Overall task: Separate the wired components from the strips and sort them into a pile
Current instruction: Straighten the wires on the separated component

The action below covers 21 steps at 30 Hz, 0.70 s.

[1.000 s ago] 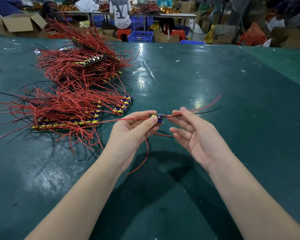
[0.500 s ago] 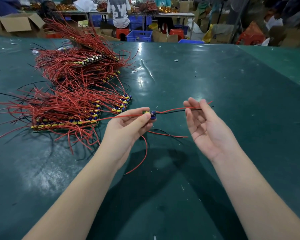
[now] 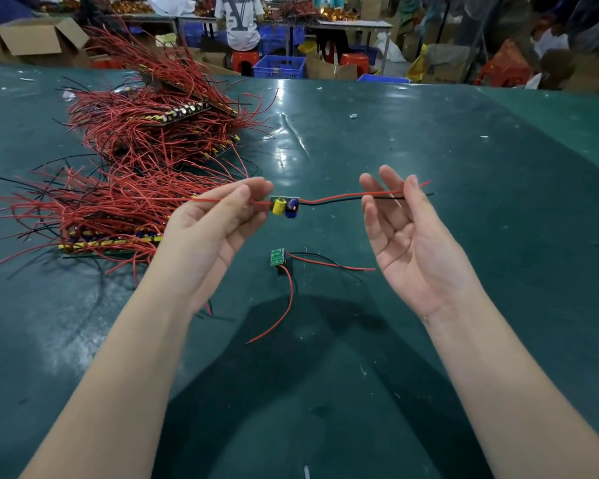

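Observation:
My left hand (image 3: 218, 219) pinches a small wired component (image 3: 284, 206), a green board with a yellow and a blue capacitor, held above the table. Its red and black wires (image 3: 332, 198) run right across the fingers of my right hand (image 3: 408, 240), which is palm up with relaxed fingers. A second loose component (image 3: 277, 257) lies on the table below, trailing red and black wires. Strips of boards with red wires (image 3: 108, 219) lie heaped to the left, with more strips (image 3: 159, 129) stacked behind.
The green table (image 3: 464, 167) stretches right and forward with small white scraps on it. Beyond its far edge are cardboard boxes (image 3: 32, 38), blue crates (image 3: 279, 65), red stools and a seated person (image 3: 239, 22).
My right hand has let go of the component and slid right along its wires, opening palm up. Both hands have lifted, and the second component on the table shows below them.

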Motion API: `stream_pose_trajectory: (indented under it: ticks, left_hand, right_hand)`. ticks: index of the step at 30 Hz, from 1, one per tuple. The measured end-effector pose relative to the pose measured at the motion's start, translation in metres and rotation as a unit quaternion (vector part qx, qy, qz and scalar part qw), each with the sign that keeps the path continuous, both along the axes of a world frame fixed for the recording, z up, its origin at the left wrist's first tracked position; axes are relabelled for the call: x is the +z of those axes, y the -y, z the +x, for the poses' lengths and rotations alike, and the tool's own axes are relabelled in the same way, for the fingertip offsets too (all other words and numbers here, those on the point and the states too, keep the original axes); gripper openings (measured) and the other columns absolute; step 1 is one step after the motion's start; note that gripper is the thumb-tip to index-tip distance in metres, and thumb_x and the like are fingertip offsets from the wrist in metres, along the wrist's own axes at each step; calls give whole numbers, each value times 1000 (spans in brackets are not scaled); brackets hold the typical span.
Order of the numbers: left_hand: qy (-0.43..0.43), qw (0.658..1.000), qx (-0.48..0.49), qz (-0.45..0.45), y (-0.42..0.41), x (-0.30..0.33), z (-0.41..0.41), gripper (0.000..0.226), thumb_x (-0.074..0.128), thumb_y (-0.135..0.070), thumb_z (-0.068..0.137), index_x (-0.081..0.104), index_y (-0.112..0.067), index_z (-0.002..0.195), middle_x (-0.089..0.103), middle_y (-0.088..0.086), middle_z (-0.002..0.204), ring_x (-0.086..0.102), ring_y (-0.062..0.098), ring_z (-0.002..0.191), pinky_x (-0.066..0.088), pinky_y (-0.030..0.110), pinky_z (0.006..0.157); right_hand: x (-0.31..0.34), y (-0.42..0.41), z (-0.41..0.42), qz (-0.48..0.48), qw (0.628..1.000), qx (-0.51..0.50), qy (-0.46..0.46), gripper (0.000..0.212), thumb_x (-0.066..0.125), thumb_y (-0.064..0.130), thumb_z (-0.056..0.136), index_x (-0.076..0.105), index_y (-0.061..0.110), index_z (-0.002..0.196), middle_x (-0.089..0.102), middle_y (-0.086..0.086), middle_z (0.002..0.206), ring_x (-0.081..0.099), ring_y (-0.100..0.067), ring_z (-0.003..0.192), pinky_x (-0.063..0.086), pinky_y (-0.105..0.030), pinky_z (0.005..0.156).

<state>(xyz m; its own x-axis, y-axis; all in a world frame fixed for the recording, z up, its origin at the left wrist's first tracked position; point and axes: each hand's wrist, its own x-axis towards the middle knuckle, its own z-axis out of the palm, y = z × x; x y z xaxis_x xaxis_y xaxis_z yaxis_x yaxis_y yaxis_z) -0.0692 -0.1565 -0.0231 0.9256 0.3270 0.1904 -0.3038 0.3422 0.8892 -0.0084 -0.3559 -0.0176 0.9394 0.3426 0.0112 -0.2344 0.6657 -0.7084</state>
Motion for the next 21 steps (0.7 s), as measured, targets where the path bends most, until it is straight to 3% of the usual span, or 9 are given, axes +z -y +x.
stream_pose_trajectory:
  ticks: [4,6,9,10,12,15,18,20,21]
  left_hand:
    - [-23,1000,17,7,-3,-3,5,21,47,-18,99,65,-10,106,73,5,100,69,12,88,55,21,77]
    - [-75,986,64,135,1,-12,9,17,49,-21,99,65,-16,101,72,-1,92,67,5,80,55,24,76]
    - [-118,855,96,496,7,-29,10,13,62,-33,90,67,-25,99,63,-12,89,61,5,81,48,26,85]
    - [-127,804,80,575,10,-35,9,22,67,-36,86,69,-24,104,60,-9,92,59,10,86,45,26,88]
    - [-155,775,70,609,13,-42,9,29,75,-29,80,70,-23,108,58,-2,95,58,15,87,45,26,89]
    - [-190,830,85,518,10,-39,12,20,71,-13,81,74,-26,96,70,-6,87,64,5,76,49,14,81]
    - [-229,938,25,261,12,-33,13,19,63,-3,89,73,-10,103,73,1,83,68,7,71,55,17,77]
    - [-235,956,3,176,15,-31,12,21,58,-1,92,69,-3,110,71,2,88,70,9,74,55,15,75]
    - [-237,948,12,213,16,-32,12,22,58,-3,93,69,-5,112,71,0,91,70,8,78,54,16,79]
  right_hand:
    - [0,2,2,8,1000,-25,-1,34,53,29,98,80,16,82,75,-7,97,71,-10,82,54,-16,70]
    - [0,5,5,25,998,-50,-6,33,54,28,97,80,15,80,75,-7,95,72,-10,83,55,-16,69]
    - [1,11,9,51,995,-83,-14,33,56,26,97,80,12,79,75,-8,95,72,-11,86,55,-17,69]
    - [1,12,10,60,994,-89,-16,33,56,25,97,80,12,79,75,-8,95,72,-11,86,55,-17,70]
    - [2,14,11,72,993,-96,-16,33,56,24,97,80,10,78,75,-8,94,72,-12,85,55,-17,70]
    - [2,16,11,71,992,-100,-17,33,56,24,97,80,11,78,75,-7,94,72,-11,84,55,-17,69]
    - [2,17,12,74,992,-102,-21,32,57,24,96,80,10,78,75,-7,94,72,-12,84,55,-17,69]
    - [2,17,12,76,992,-103,-24,32,57,24,96,80,10,78,75,-8,94,72,-12,85,55,-17,69]
    - [2,17,12,77,992,-102,-25,32,57,24,96,80,10,78,75,-8,93,72,-12,84,55,-17,69]
